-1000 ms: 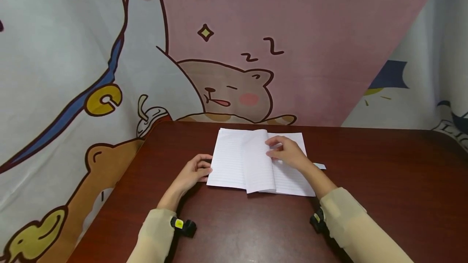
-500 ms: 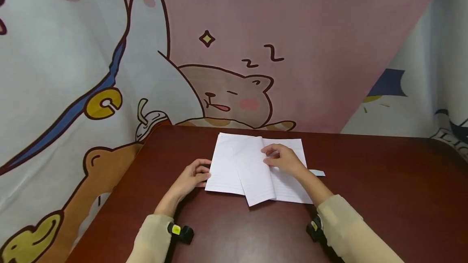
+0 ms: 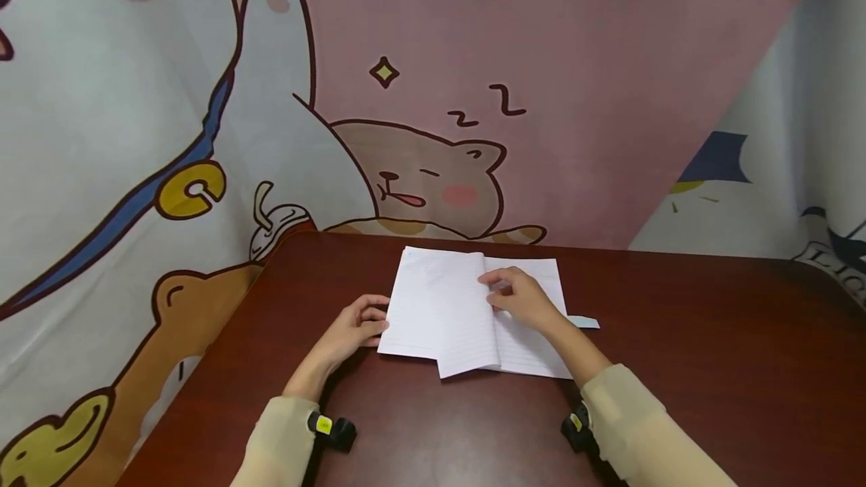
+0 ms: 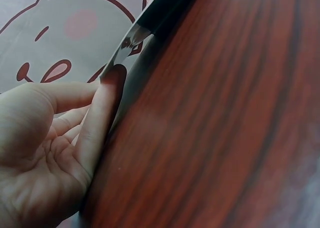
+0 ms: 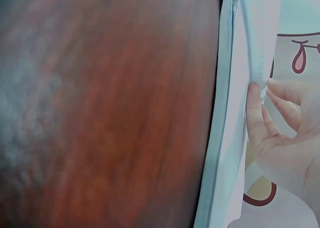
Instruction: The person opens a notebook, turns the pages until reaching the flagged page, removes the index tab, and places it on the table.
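An open lined notebook [image 3: 413, 307] lies on the dark red-brown table. My left hand [image 3: 348, 329] holds its left edge; in the left wrist view the thumb and a finger meet at the edge of the notebook [image 4: 131, 38]. My right hand [image 3: 524, 300] pinches the side of a lifted page [image 3: 467, 322] between thumb and fingers. This page curves over toward the left half, its lower corner jutting past the near edge. In the right wrist view the fingertips close on the curled page [image 5: 257, 33] above the stacked sheets.
A small pale slip [image 3: 585, 322] sticks out at the notebook's right side. The wooden table [image 3: 433, 427] reaches back to a cartoon-printed cloth [image 3: 575, 96]. Black wrist cameras [image 3: 333, 431] sit at both sleeves.
My right hand has moved slightly left with the page, which now lies further over the left half. The left hand stays at the notebook's edge. The head view has tilted slightly.
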`<state>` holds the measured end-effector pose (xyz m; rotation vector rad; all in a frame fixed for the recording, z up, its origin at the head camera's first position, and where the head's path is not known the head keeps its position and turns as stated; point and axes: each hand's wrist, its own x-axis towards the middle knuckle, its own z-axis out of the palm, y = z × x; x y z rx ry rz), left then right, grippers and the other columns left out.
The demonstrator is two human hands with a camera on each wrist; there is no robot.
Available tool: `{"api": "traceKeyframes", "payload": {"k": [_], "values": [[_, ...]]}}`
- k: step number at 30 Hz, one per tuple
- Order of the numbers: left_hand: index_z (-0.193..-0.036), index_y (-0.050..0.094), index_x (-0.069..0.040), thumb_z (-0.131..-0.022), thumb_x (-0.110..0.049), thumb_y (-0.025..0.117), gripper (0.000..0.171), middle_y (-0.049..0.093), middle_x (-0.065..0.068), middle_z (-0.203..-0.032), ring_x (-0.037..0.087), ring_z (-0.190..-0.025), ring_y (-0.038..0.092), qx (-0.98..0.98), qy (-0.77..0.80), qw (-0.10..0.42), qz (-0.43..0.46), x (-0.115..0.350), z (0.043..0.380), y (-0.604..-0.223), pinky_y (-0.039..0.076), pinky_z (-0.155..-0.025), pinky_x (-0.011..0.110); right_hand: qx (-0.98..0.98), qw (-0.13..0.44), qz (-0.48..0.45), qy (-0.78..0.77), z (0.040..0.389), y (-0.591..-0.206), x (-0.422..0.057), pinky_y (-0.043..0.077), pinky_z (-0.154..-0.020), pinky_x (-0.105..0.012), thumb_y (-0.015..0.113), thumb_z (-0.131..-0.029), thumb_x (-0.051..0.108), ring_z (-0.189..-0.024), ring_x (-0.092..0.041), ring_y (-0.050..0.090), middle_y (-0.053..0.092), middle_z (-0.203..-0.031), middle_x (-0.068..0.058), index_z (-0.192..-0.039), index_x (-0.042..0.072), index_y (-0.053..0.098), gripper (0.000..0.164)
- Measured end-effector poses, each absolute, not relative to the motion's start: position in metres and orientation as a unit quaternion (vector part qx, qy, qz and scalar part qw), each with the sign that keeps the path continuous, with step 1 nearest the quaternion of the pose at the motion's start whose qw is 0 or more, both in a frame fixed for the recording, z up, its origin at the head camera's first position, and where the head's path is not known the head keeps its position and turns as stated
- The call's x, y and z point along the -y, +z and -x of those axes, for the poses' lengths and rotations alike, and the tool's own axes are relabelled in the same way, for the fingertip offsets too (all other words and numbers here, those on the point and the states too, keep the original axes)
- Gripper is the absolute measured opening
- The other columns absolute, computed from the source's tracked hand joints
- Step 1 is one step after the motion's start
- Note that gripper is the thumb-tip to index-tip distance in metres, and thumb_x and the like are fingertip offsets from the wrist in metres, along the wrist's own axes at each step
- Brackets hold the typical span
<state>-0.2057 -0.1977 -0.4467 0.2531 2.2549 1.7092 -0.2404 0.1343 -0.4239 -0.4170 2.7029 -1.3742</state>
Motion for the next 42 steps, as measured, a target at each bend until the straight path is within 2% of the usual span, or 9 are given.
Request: {"api": "traceKeyframes", "payload": {"k": [10,19,27,34,42], "values": [[-0.139,0.044,0.001,-0.098,-0.004,0.058,0.044,0.065,0.019,-0.111,0.009,-0.087,0.065,-0.778,0.605,0.150,-0.080,0.194,0.207,-0.442,0.057,-0.073,0.026,-0.867,0.045,0.134,-0.477,0.242,-0.421,-0.129,0.057,-0.078,-0.026,0.073,-0.089,0.010,-0.099,-0.027,0.064,0.057,-0.125,-0.021,-0.123,0.002,0.066,0.035],[-0.139,0.044,0.004,-0.098,-0.006,0.059,0.045,0.064,0.022,-0.112,0.009,-0.087,0.065,-0.776,0.606,0.154,-0.081,0.194,0.207,-0.444,0.057,-0.074,0.025,-0.856,0.059,0.126,-0.498,0.240,-0.422,-0.120,0.059,-0.075,-0.026,0.072,-0.090,0.008,-0.095,-0.023,0.064,0.057,-0.122,-0.022,-0.121,-0.001,0.066,0.034],[-0.138,0.047,-0.001,-0.098,-0.007,0.060,0.042,0.065,0.019,-0.112,0.010,-0.088,0.065,-0.783,0.602,0.146,-0.063,0.196,0.207,-0.442,0.057,-0.074,0.026,-0.854,0.047,0.131,-0.502,0.241,-0.420,-0.112,0.059,-0.074,-0.025,0.073,-0.088,0.007,-0.096,-0.027,0.066,0.056,-0.120,-0.022,-0.120,-0.002,0.067,0.034],[-0.138,0.047,0.000,-0.099,-0.010,0.060,0.043,0.065,0.017,-0.111,0.011,-0.089,0.064,-0.778,0.608,0.146,-0.070,0.197,0.206,-0.442,0.057,-0.075,0.026,-0.847,0.048,0.128,-0.513,0.241,-0.420,-0.108,0.059,-0.074,-0.026,0.073,-0.088,0.003,-0.096,-0.028,0.065,0.053,-0.121,-0.025,-0.121,-0.005,0.066,0.035],[-0.139,0.045,0.002,-0.098,-0.011,0.061,0.046,0.065,0.019,-0.112,0.011,-0.089,0.065,-0.767,0.620,0.152,-0.070,0.195,0.205,-0.445,0.058,-0.076,0.028,-0.851,0.055,0.137,-0.504,0.238,-0.421,-0.105,0.059,-0.075,-0.026,0.074,-0.087,0.006,-0.100,-0.028,0.064,0.055,-0.121,-0.023,-0.119,-0.004,0.067,0.035]]}}
